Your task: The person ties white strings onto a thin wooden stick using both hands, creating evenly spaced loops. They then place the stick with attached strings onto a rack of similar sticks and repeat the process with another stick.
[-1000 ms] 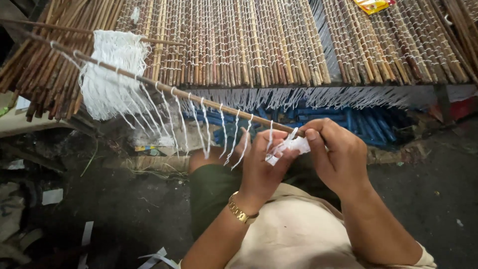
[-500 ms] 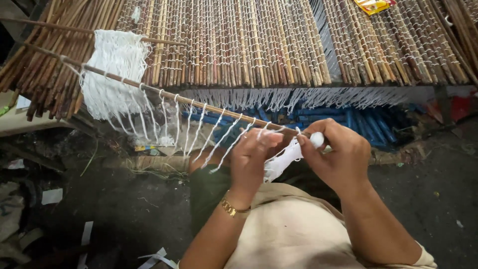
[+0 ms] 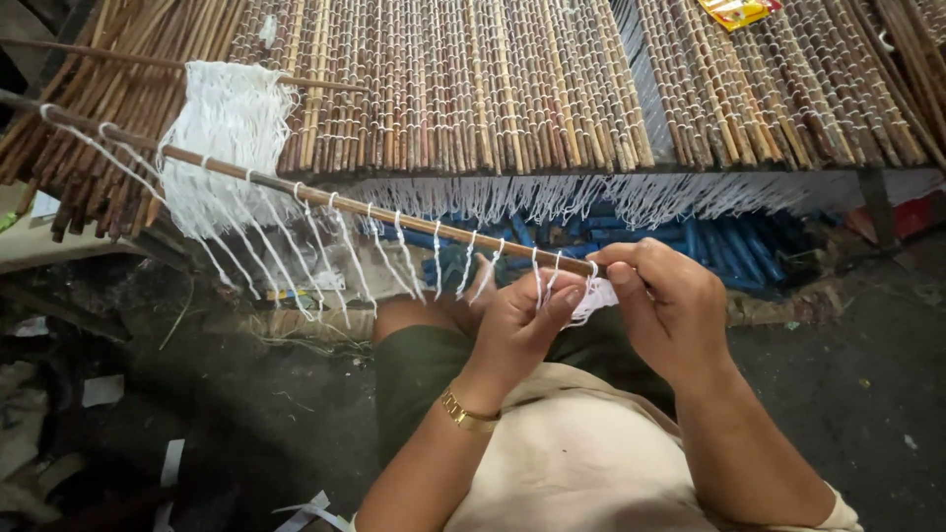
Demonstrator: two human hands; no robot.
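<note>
Yellow-red packet [image 3: 737, 10] atop mat

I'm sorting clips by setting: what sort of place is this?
Probably a small handcraft workshop for stick mats: a woven stick mat on a low bench, white string looped on a thin stick, and a scrap-littered dark floor.

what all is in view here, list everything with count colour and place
thin stick: one, brown, slanting from upper left to the hands
string loops: many, white, hanging along the stick
string bundle: one, white, draped at upper left
stick mat: one, brown sticks tied with white string, across the top
blue tubes: several, under the mat's fringe
yellow packet: one, top right on the mat
paper scraps: a few, white, dark floor at left
bracelet: one, gold, left wrist
left hand: grip on string at the stick's end
right hand: grip on the stick's end
</note>
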